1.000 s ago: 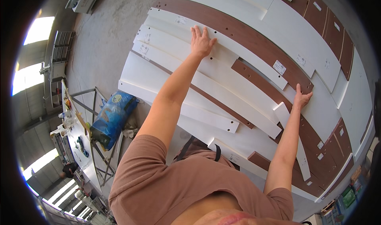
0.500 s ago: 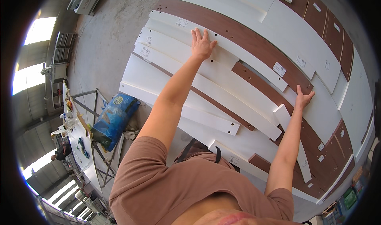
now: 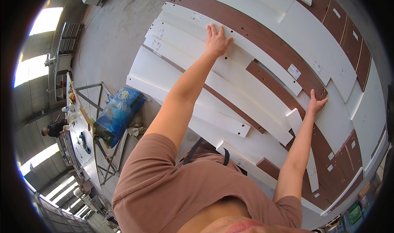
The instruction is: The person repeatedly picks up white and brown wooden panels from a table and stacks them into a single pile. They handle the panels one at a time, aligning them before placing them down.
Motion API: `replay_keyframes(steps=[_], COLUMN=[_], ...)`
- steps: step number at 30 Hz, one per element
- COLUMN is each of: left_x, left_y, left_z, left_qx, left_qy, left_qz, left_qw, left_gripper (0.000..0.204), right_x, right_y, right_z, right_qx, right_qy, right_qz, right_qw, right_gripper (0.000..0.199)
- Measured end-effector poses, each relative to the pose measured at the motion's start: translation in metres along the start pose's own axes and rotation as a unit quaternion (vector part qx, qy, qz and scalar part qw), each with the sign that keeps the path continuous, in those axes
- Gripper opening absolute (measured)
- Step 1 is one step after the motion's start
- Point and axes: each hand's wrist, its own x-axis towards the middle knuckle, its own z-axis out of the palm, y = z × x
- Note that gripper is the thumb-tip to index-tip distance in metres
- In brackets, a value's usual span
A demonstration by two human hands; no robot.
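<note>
My left hand [image 3: 217, 40] rests with spread fingers on a long white board [image 3: 254, 51] that has dark holes along it and a paper label. Just beyond that board lies a long reddish-brown board [image 3: 266, 42], also drilled and labelled. My right hand [image 3: 316, 104] is at the right-hand end of the brown board, thumb and finger apart, the fingertips against or close to its edge; exact contact is hard to tell. Beneath my right forearm sits a short white strip [image 3: 294, 120], partly hidden by the arm.
More white and brown panels lie layered all around, including a narrow white board [image 3: 221, 117] nearer me. At the left are a blue sack [image 3: 119, 116], a metal-framed workbench [image 3: 88, 163] and a distant person [image 3: 55, 128]. Bins [image 3: 355, 214] stand at the lower right.
The view has shifted slightly, so the panels appear a little farther right. Both hands keep about the same places on the boards. The distant person has changed posture by the workbench.
</note>
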Motion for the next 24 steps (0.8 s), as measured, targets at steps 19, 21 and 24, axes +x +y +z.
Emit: replay_keyframes(steps=[19, 21, 24], left_x=[-0.252, -0.273, -0.274], left_y=[-0.234, -0.236, -0.23], left_z=[-0.039, -0.037, -0.034], left_qx=[-0.086, -0.173, -0.165], left_qy=[0.176, 0.179, 0.157], left_qz=[-0.414, -0.45, -0.49], left_qw=[0.889, 0.858, 0.842], left_gripper=[0.082, 0.084, 0.083], right_x=[-0.309, -0.327, -0.339], right_y=[-0.112, -0.113, -0.114], right_z=[-0.062, -0.064, -0.059], right_qx=[-0.051, -0.061, -0.076], right_qy=[-0.311, -0.349, -0.344], right_qz=[-0.452, -0.458, -0.478], right_qw=[0.834, 0.815, 0.804], right_gripper=[0.068, 0.067, 0.069])
